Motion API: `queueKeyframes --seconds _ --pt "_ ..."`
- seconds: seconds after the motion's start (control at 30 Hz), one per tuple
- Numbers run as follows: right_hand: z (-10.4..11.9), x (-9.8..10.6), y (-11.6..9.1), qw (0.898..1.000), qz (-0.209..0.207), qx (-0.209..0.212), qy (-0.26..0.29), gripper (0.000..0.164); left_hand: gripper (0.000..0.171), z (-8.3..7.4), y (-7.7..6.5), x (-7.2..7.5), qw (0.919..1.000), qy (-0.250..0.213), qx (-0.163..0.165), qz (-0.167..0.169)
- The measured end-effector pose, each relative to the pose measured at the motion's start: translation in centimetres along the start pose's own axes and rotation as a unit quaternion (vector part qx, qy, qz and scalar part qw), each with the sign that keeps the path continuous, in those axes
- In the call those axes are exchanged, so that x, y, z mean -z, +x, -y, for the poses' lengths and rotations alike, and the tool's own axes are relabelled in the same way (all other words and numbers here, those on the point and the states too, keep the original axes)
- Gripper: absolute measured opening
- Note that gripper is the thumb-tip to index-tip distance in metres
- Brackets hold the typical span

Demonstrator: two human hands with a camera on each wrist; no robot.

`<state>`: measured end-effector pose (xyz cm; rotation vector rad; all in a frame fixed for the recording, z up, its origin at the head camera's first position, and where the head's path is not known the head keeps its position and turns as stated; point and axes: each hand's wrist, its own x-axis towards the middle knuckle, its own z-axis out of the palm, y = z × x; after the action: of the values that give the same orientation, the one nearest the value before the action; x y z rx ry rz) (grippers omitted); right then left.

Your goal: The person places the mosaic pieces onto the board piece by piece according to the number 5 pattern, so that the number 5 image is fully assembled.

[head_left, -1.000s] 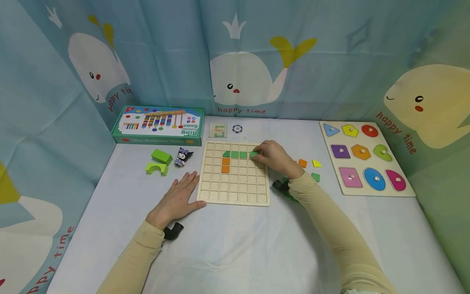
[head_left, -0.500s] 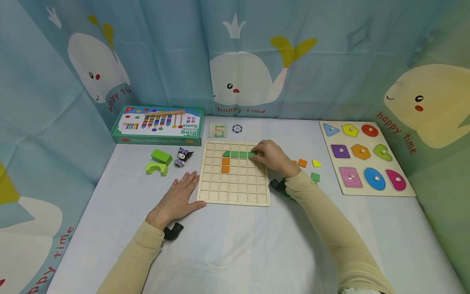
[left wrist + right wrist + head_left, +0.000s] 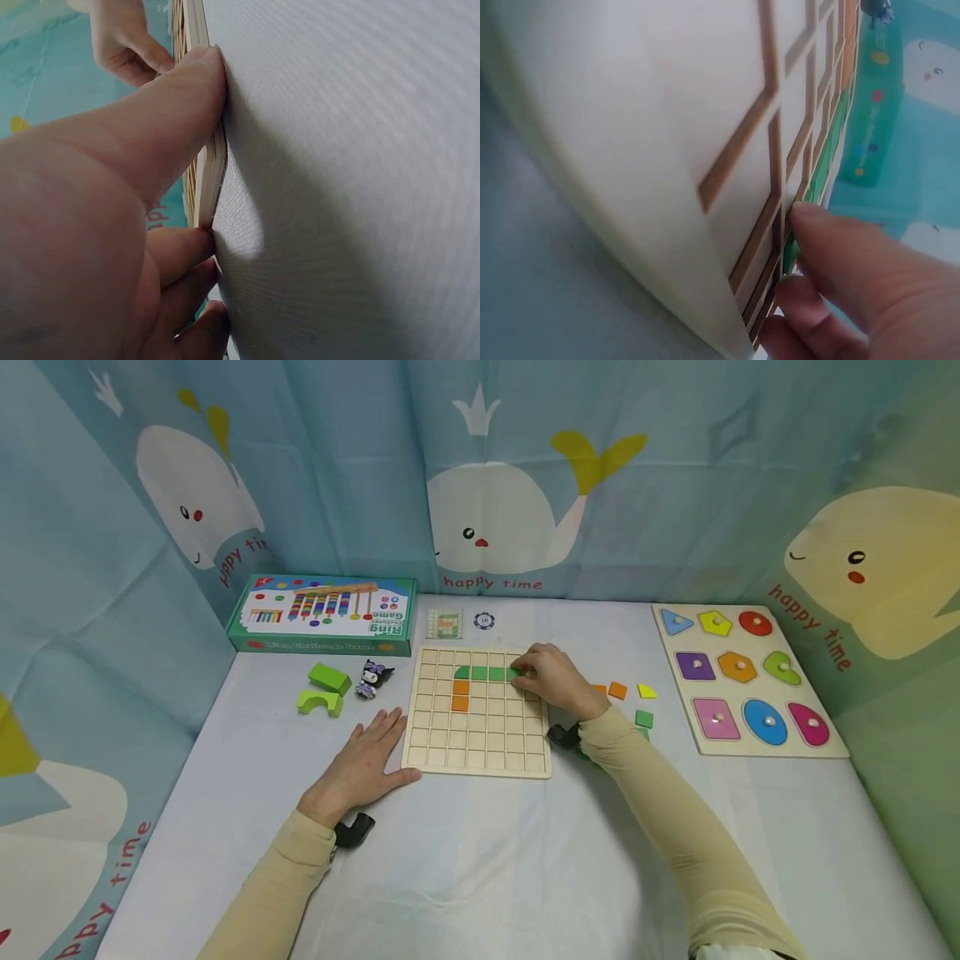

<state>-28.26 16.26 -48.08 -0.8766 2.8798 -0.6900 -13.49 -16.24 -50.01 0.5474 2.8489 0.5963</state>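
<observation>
In the head view, the right hand (image 3: 558,681) pinches a green tile (image 3: 513,674) between thumb and fingers over the upper right of the wooden grid board (image 3: 495,735). Just left of those fingertips runs a row of green tiles (image 3: 480,673), with two orange squares (image 3: 461,696) stepping down below its far end. If the held tile is let go off-square, it could perch on a divider, and a sideways push could jostle its closest neighbour. Right of and below that hand, the black wrist mount (image 3: 562,737) and sleeve (image 3: 637,777) hang by loose pieces, among them an orange tile (image 3: 617,691), a yellow tile (image 3: 647,692) and a green square (image 3: 644,719); a low sweep of the forearm might scatter them.

In the left wrist view, the left hand (image 3: 105,202) grasps nothing: its relaxed fingers are spread about the board's corner, thumb along one edge and index finger against the other. This braces without clamping, so a hard press from the right hand could make the board slide or twist on the cloth.

In the right wrist view, green shows between the thumb tip and the fingertips, close against the grid's ribs. The hand hides how squarely the tile sits, so a tilt could go unnoticed.
</observation>
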Motion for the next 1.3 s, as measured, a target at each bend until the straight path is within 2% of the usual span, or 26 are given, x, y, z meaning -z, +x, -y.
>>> queueKeyframes --seconds 0.33,0.6,0.83,1.13,1.3 --pt "-0.5 0.9 -1.1 0.999 -0.030 0.025 0.012 0.027 0.090 0.1 0.0 0.0 1.0000 -0.004 -0.002 0.002" --pt "-1.9 2.7 -2.9 0.999 -0.044 -0.003 0.031 0.023 0.090 0.1 0.2 0.1 1.0000 -0.001 0.000 0.002" --pt "-3.4 4.0 -4.4 0.999 -0.029 -0.020 0.034 0.024 0.091 0.2 0.0 0.0 1.0000 -0.001 0.002 0.003" --pt "-5.6 5.6 -6.8 0.997 0.004 -0.079 0.025 0.025 0.092 0.1 -0.2 0.1 1.0000 -0.002 0.002 0.005" --pt "-6.5 5.9 -8.0 0.998 0.012 -0.063 0.002 0.025 0.091 0.0 -0.1 0.1 1.0000 -0.003 0.002 0.005"
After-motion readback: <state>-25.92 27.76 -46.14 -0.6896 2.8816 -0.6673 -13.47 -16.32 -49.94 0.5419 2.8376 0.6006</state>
